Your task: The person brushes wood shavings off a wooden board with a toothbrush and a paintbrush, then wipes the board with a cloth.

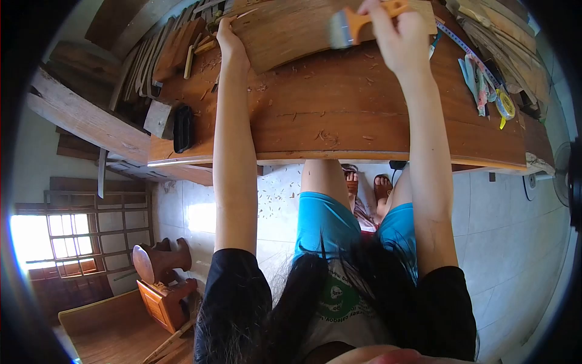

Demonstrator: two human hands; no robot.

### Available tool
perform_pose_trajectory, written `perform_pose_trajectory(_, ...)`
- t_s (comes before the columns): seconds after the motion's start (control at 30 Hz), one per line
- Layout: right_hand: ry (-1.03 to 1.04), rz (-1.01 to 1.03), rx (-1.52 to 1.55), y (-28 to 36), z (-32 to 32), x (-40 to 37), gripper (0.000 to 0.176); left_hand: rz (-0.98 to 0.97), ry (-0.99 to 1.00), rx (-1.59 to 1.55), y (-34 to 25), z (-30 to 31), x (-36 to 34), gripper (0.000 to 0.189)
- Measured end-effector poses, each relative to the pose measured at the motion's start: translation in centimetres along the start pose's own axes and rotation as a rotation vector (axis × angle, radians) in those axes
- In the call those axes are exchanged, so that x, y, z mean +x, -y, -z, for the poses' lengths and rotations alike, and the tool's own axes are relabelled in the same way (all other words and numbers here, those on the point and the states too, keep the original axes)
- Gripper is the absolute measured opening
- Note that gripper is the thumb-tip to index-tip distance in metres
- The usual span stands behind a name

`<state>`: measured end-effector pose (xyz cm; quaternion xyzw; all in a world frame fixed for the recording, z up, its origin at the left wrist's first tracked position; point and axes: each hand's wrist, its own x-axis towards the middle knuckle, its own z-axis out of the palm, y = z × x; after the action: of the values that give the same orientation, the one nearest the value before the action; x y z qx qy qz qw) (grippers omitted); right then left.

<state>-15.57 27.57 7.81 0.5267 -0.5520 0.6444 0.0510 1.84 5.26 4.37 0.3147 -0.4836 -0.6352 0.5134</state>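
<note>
My right hand (405, 41) is closed around the orange handle of a wide paintbrush (359, 25). The pale bristles are smeared by motion and point left, over the face of a curved wooden board (285, 35). At the board's left end, my left hand (230, 43) grips its edge, with the fingers partly hidden at the top of the view. The board lies at the far side of a brown wooden table (327, 121), and curled shavings are scattered in front of it.
A tape measure (504, 104) with its blade pulled out lies at the right, beside several thin packets (476, 85). A black object (182, 129) sits at the table's left corner near a wood block (159, 116). Wood strips (142, 67) are stacked at left, weathered planks (506, 45) at right.
</note>
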Motion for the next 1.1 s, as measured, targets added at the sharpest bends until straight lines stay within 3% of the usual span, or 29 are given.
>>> perform_pose_trajectory(0.13,-0.284,0.074,-0.523,0.4,0.6,0.0,0.022,0.024,-0.015,0.001,0.0,0.0,0.1,0.040)
perform_pose_trajectory(0.23,-0.091,0.055,-0.483,1.9,-0.9,-0.8,0.023,0.028,-0.032,0.023,-0.3,-0.3,-0.6,0.040)
perform_pose_trajectory(0.27,-0.101,0.193,-0.474,-1.2,-2.5,-1.7,0.018,0.028,-0.035,0.030,-0.6,-0.5,-0.9,0.040)
perform_pose_trajectory(0.37,0.079,0.399,-0.277,0.7,-4.7,-2.9,0.009,0.077,-0.042,0.011,-0.8,-0.7,-1.0,0.039)
perform_pose_trajectory(0.57,0.378,0.203,0.219,1.3,-6.9,-4.7,0.016,-0.032,-0.039,0.151,-0.6,0.0,-0.1,0.038)
perform_pose_trajectory(0.63,0.427,0.160,0.305,0.7,-6.6,-4.0,0.018,-0.020,-0.015,0.057,-0.3,0.1,0.1,0.036)
perform_pose_trajectory(0.77,0.291,0.079,0.261,-1.3,-4.3,-2.1,0.026,0.045,-0.009,-0.012,-0.9,-0.6,-1.1,0.036)
perform_pose_trajectory(0.8,0.354,-0.083,0.159,-1.0,-2.5,-1.4,0.031,0.058,-0.041,0.013,-0.8,-0.6,-0.9,0.038)
perform_pose_trajectory(0.9,0.107,-0.092,0.152,-2.0,0.6,0.7,0.024,0.056,-0.042,0.028,-0.6,-0.3,-0.7,0.040)
perform_pose_trajectory(0.97,0.005,-0.142,-0.129,-2.4,3.8,1.4,0.022,0.062,-0.059,0.030,-0.6,-0.5,-0.7,0.041)
perform_pose_trajectory(1.03,-0.182,-0.145,-0.112,-4.0,5.8,1.5,0.019,0.060,-0.051,0.026,-0.5,-0.4,-0.6,0.042)
perform_pose_trajectory(1.07,-0.264,0.069,-0.159,-6.0,6.9,1.7,0.019,0.057,-0.033,0.021,-0.4,-0.2,-0.5,0.042)
perform_pose_trajectory(1.1,-0.371,-0.029,-0.357,-5.2,7.4,1.4,0.021,0.054,-0.016,0.017,-0.4,-0.1,-0.4,0.042)
